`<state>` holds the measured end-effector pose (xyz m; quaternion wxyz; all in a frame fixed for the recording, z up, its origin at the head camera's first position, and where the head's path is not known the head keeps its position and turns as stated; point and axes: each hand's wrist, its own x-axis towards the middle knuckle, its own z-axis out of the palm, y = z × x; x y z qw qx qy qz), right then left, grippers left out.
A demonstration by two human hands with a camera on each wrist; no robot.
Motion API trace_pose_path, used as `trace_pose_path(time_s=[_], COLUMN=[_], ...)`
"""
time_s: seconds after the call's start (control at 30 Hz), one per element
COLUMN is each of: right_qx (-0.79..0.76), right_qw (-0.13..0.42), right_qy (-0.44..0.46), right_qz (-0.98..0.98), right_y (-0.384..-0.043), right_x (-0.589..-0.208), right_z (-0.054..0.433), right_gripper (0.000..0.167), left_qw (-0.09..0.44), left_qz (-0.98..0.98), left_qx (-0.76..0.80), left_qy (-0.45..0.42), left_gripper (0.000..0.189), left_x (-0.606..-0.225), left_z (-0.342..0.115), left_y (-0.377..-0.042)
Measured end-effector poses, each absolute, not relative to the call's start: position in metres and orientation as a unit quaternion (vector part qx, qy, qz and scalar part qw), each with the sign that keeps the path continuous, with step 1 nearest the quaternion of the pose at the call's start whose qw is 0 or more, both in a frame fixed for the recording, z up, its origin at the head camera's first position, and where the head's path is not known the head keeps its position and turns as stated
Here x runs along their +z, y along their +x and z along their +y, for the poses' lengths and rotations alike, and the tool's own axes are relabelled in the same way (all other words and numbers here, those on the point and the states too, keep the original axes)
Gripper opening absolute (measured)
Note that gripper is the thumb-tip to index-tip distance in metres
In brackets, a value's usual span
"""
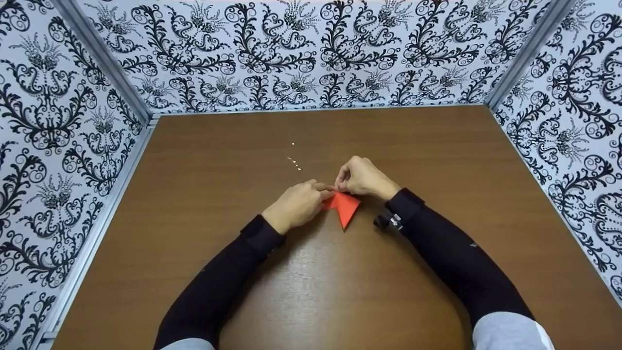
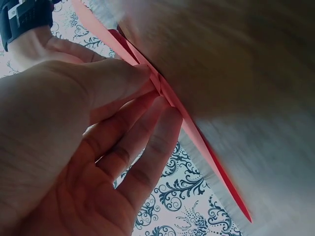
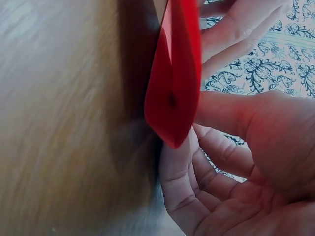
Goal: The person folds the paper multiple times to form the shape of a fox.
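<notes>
A folded piece of red paper [image 1: 346,210] lies between the two hands at the middle of the table, with one pointed flap toward the person. The left hand [image 1: 300,201] pinches its left side; in the left wrist view the thumb and fingertips meet on the folded paper [image 2: 197,135]. At the top edge the right hand [image 1: 362,177] grips the paper between thumb and curled fingers. From the right wrist view, the paper [image 3: 174,98] shows an opened pocket between its layers, with the right thumb against one side.
Several small white scraps [image 1: 294,163] lie on the brown wooden table [image 1: 218,146] beyond the hands. White panels with black floral patterns [image 1: 272,53] enclose the table at the back and sides. A small black camera [image 1: 388,222] hangs at the right wrist.
</notes>
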<state>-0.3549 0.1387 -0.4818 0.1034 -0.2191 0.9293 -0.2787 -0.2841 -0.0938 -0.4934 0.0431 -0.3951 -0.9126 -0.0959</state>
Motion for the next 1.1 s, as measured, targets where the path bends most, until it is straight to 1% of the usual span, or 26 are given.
trace_pose_path(time_s=[0.1, 0.13, 0.3, 0.33, 0.37, 0.6, 0.8, 1.1], right_qx=[-0.281, -0.290, -0.283, -0.281, -0.271, -0.269, -0.263, -0.246], right_qw=[0.101, 0.096, 0.088, 0.088, 0.092, 0.097, 0.102, 0.080], right_qy=[-0.223, -0.233, -0.236, -0.234, -0.221, -0.197, -0.196, -0.215], right_qz=[0.928, 0.923, 0.926, 0.927, 0.932, 0.938, 0.939, 0.942], right_y=[-0.356, -0.363, -0.362, -0.361, -0.353, -0.351, -0.350, -0.341], right_x=[-0.483, -0.492, -0.493, -0.493, -0.485, -0.484, -0.479, -0.478], right_z=[0.139, 0.142, 0.141, 0.140, 0.137, 0.137, 0.141, 0.149], right_gripper=[0.007, 0.007, 0.008, 0.007, 0.007, 0.003, 0.006, 0.010], left_qw=[0.044, 0.045, 0.050, 0.048, 0.044, 0.013, 0.015, 0.019], left_qz=[-0.914, -0.914, -0.914, -0.914, -0.914, -0.919, -0.921, -0.920], left_qx=[-0.095, -0.094, -0.092, -0.094, -0.096, -0.107, -0.103, -0.098], left_qy=[-0.392, -0.392, -0.393, -0.393, -0.392, -0.380, -0.376, -0.378], left_gripper=[0.034, 0.034, 0.032, 0.032, 0.033, 0.035, 0.035, 0.037], left_x=[-0.493, -0.493, -0.495, -0.495, -0.496, -0.498, -0.496, -0.495], left_z=[-0.094, -0.093, -0.093, -0.093, -0.093, -0.091, -0.090, -0.093], left_y=[-0.283, -0.283, -0.282, -0.282, -0.282, -0.283, -0.284, -0.285])
